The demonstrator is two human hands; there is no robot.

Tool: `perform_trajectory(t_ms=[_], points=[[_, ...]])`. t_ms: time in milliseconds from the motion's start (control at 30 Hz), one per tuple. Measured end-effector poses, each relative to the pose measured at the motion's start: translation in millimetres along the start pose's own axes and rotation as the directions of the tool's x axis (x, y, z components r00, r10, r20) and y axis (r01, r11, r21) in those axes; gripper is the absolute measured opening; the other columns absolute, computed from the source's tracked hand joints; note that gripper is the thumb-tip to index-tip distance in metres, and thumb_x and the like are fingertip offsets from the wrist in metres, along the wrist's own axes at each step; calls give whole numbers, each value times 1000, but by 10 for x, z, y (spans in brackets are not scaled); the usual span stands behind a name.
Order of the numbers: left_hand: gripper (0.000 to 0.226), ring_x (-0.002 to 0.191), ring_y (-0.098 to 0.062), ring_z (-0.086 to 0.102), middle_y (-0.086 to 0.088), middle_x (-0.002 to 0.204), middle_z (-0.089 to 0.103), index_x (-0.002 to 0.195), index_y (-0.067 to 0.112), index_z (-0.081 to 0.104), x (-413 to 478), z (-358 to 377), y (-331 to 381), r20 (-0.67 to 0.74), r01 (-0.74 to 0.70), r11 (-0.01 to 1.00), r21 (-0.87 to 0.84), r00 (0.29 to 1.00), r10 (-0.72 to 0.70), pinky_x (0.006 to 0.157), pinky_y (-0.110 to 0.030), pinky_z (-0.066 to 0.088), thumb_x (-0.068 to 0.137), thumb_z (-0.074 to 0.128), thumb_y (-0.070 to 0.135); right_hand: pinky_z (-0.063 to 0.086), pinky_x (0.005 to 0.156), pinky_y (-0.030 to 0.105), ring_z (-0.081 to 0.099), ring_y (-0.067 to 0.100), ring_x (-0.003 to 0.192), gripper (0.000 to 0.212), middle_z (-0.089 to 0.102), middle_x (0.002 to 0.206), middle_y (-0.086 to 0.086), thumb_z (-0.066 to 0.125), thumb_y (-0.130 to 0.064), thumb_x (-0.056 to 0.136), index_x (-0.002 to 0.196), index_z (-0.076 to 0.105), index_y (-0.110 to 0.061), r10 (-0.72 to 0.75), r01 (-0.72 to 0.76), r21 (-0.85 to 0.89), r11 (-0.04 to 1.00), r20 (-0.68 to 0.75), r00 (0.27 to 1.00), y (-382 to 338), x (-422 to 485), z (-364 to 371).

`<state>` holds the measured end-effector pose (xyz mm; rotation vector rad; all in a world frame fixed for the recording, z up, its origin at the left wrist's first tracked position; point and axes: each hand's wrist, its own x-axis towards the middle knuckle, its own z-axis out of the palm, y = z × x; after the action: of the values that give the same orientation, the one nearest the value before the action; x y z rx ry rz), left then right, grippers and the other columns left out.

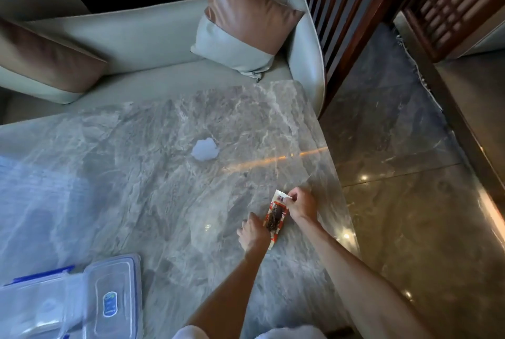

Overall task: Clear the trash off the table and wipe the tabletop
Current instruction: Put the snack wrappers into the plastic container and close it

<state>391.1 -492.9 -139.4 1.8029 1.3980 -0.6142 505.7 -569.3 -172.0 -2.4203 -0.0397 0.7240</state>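
Currently: red-and-white plastic snack wrapper (274, 219) on grey marble table (136, 174); right hand (302, 205) fingers (293, 197) pinch its end, left hand (252, 232) fingers' grip unclear; best lifted level.

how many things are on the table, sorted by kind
snack wrapper: 1
white blob, tissue or spill, cannot tell: 1
clear plastic boxes: 2
total: 4

A wrapper (274, 217) lies near the table's (136, 174) right edge, a blob (205, 149) behind it, a container (114, 297) front-left.
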Motion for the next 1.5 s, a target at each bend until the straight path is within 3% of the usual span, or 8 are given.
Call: perform_trajectory(t_ms=[300, 633, 767, 867, 1067, 1200, 1367, 1500], points=[[58, 123, -32, 40, -9, 127, 43, 122, 14, 35, -171, 297, -43, 57, -1, 993, 122, 998, -6, 97, -45, 38, 79, 62, 42, 48, 67, 29, 64, 21, 78, 5, 69, 81, 1, 66, -20, 81, 77, 66, -17, 47, -57, -153, 987, -70, 996, -1, -309, 163], [50, 109, -33, 44, -13, 118, 43, 123, 15, 34, -240, 393, -606, -9, -229, 973, 4, 973, 229, 94, -42, 42, 81, 60, 12, 55, 83, 35, 64, 19, 93, 23, 66, 103, 4, 64, -2, 82, 101, 58, -14, 115, -166, 165, 972, 284, 952, 80, -642, 310], [35, 97, -33, 49, -9, 114, 61, 116, 11, 40, -271, 285, -845, -14, -370, 929, -12, 929, 369, 86, -37, 37, 86, 52, 25, 55, 88, 45, 62, 23, 95, 54, 58, 105, 3, 59, 5, 85, 124, 42, -29, 106, -262, 320, 911, 431, 896, 79, -790, 303], [43, 104, -31, 49, -7, 118, 59, 124, 19, 41, -286, 82, -1080, 73, -409, 911, 62, 912, 404, 86, -38, 39, 82, 52, 21, 52, 93, 44, 58, 21, 98, 37, 55, 108, 4, 58, 0, 88, 120, 49, -16, 89, -236, 248, 940, 489, 868, 37, -958, 281], [49, 50, 5, 54, 1, 80, 59, 115, 19, 55, -453, -740, -1724, 197, -322, 831, -454, 873, 446, 50, -14, 45, 68, 55, 4, 49, 59, 24, 57, 14, 73, 16, 61, 88, 6, 65, -4, 86, 96, 56, -13, 48, -273, 305, 912, 582, 812, -226, -1427, 493], [43, 59, -6, 61, 1, 73, 67, 110, 11, 59, -503, -1374, -2423, 165, -193, 683, -704, 891, 422, 56, -18, 50, 68, 71, 10, 51, 56, 20, 60, 12, 71, 20, 64, 85, 4, 57, 1, 90, 106, 58, -10, 25, -382, 435, 816, 633, 774, -617, -1932, 839], [61, 85, -27, 67, -15, 95, 70, 113, 5, 61, -400, -1985, -3356, 50, -144, 460, -876, 923, 382, 82, -48, 54, 58, 84, 21, 55, 53, 18, 67, 8, 58, 21, 72, 69, 1, 48, 11, 90, 95, 62, -4, -33, -397, 615, 681, 568, 823, -1117, -2675, 1385], [37, 61, -4, 61, 4, 65, 69, 95, 4, 67, -360, -2473, -3963, -147, -311, 522, -794, 932, 332, 59, -23, 52, 64, 72, 23, 59, 65, 25, 67, 18, 74, 34, 72, 85, 4, 51, 16, 84, 105, 61, -9, -72, -364, 639, 678, 550, 832, -1306, -3371, 1916]])
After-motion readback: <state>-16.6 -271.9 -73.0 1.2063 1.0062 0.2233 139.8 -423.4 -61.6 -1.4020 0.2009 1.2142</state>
